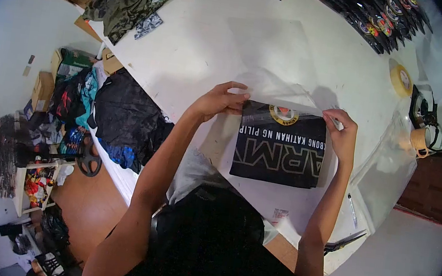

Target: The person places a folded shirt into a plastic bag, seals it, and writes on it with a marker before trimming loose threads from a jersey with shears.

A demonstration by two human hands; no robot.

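A folded black shirt (275, 168) with grey ARMY lettering, a line of white text and a round yellow-edged emblem lies on the white table in front of me. Clear plastic bag film (272, 86) runs around it and past its far edge. At the shirt's far left corner, my left hand (220, 102) is closed on the plastic, fingers pressed together. My right hand (341, 132) pinches the plastic at the far right corner between thumb and fingers. How far the shirt sits inside the bag is hard to tell.
A roll of tape (401, 79) stands at the table's right edge, with a pen (352, 210) and scissors (344, 243) nearer me. Packed dark items (368, 18) line the back right. Camouflage clothes (123, 10) lie at back left, a black garment pile (127, 106) at left.
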